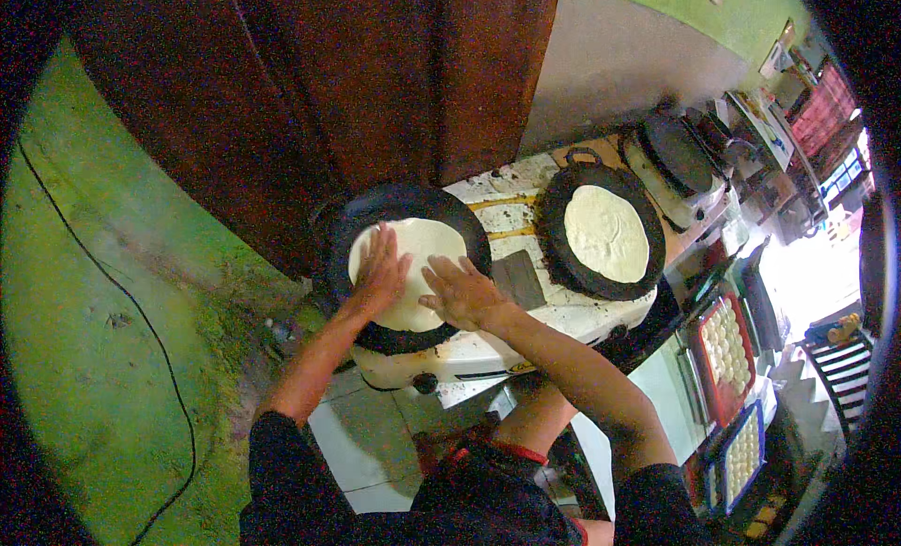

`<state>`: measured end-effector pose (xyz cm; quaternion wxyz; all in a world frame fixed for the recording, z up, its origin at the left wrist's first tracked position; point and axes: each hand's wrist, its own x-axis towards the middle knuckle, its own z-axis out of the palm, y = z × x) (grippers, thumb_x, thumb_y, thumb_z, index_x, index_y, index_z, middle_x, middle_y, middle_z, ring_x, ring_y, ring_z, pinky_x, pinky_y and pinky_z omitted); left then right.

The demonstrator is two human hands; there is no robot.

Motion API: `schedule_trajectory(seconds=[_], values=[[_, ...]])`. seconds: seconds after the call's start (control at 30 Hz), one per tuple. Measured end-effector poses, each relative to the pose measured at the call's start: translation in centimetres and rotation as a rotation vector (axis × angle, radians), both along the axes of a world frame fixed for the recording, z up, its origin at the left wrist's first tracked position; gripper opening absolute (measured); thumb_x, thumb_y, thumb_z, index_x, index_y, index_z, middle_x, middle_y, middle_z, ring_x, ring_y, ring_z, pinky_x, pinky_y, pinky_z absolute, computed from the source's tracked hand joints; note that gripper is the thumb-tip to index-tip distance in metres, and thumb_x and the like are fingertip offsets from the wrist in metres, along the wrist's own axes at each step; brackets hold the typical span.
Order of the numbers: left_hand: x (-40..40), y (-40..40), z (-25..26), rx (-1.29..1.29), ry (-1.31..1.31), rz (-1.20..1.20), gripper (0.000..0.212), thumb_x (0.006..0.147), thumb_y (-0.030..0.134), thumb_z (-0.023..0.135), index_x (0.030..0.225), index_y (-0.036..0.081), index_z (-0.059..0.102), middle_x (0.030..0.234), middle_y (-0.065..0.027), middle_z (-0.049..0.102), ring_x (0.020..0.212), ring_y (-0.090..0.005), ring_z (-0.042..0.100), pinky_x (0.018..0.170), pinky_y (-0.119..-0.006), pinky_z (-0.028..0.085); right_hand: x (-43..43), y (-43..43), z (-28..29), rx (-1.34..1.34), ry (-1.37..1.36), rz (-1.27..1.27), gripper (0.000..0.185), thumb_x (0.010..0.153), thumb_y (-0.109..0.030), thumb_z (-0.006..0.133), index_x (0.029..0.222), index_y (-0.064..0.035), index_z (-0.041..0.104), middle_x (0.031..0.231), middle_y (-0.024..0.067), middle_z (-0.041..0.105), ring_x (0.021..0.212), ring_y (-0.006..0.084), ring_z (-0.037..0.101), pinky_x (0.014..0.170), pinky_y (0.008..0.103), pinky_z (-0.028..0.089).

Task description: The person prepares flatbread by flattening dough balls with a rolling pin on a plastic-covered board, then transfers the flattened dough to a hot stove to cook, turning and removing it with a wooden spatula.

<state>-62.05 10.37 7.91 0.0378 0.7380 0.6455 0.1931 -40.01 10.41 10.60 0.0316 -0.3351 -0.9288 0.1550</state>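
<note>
A round, pale sheet of dough [415, 310] lies in a black pan [468, 218] on the left burner of a white gas stove [450, 356]. My left hand [382, 275] rests flat on the dough's left part, fingers pointing up the picture. On its right part lies my right hand [464, 289], fingers somewhat spread and palm down. Neither hand grips anything. A second dark pan [552, 243], on the stove's right side, holds another flat dough round [607, 232], with a wrinkled patch in its middle.
Another stove [651, 176] with a dark pan [679, 151] stands farther right. At the right are a red tray [706, 366] and a blue tray [728, 468] of dough balls. Brown wood panelling [366, 74] rises behind the stove. A black cable [141, 313] hangs along the green wall.
</note>
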Motion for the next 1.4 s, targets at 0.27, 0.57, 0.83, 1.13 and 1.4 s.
schedule_trajectory(seconds=[0.27, 0.57, 0.83, 1.13, 1.4], values=[[2.8, 1.6, 0.6, -0.039, 0.036, 0.033, 0.066, 0.105, 0.032, 0.044, 0.153, -0.008, 0.026, 0.162, -0.0294, 0.020, 0.151, -0.0447, 0.020, 0.122, -0.056, 0.017, 0.9, -0.9, 1.0, 0.095, -0.009, -0.089, 0.068, 0.104, -0.054, 0.034, 0.147, -0.0016, 0.047, 0.156, 0.0189, 0.041, 0.148, 0.0301, 0.033, 0.122, 0.0563, 0.015], [4.0, 3.9, 2.8, -0.172, 0.178, 0.051, 0.062, 0.106, 0.033, 0.041, 0.153, -0.005, 0.030, 0.164, -0.0250, 0.021, 0.151, -0.0425, 0.022, 0.122, -0.056, 0.017, 0.3, 2.2, 0.3, 0.211, -0.025, -0.165, 0.067, 0.105, -0.052, 0.030, 0.150, -0.0037, 0.043, 0.157, 0.0173, 0.040, 0.150, 0.0298, 0.031, 0.123, 0.0598, 0.004], [3.4, -5.9, 4.3, -0.411, 0.082, 0.090, 0.062, 0.103, 0.030, 0.045, 0.152, -0.005, 0.032, 0.158, -0.0259, 0.034, 0.148, -0.0386, 0.030, 0.122, -0.058, 0.013, 3.5, -3.8, 2.4, 0.183, -0.104, -0.021, 0.066, 0.104, -0.056, 0.034, 0.143, -0.0054, 0.052, 0.151, 0.0130, 0.049, 0.144, 0.0215, 0.042, 0.124, 0.0555, 0.008], [0.0, -6.4, 8.5, -0.507, 0.595, -0.048, 0.036, 0.088, 0.024, 0.059, 0.113, -0.001, 0.068, 0.125, -0.0214, 0.065, 0.127, -0.0347, 0.057, 0.119, -0.067, 0.010, -2.3, -6.7, 2.9, 0.084, 0.050, 0.103, 0.066, 0.106, -0.055, 0.028, 0.127, -0.0027, 0.063, 0.127, 0.0160, 0.066, 0.127, 0.0282, 0.059, 0.120, 0.0577, 0.022], [13.0, -9.0, 16.7, -0.386, -0.053, -0.263, 0.033, 0.094, 0.013, 0.050, 0.121, 0.006, 0.067, 0.103, -0.0189, 0.073, 0.101, -0.0362, 0.067, 0.118, -0.062, 0.022, 23.0, -18.7, 4.2, -0.272, 0.556, -0.606, 0.031, 0.101, -0.026, 0.059, 0.124, -0.0086, 0.069, 0.125, 0.0145, 0.069, 0.112, 0.0328, 0.067, 0.104, 0.0457, 0.047]])
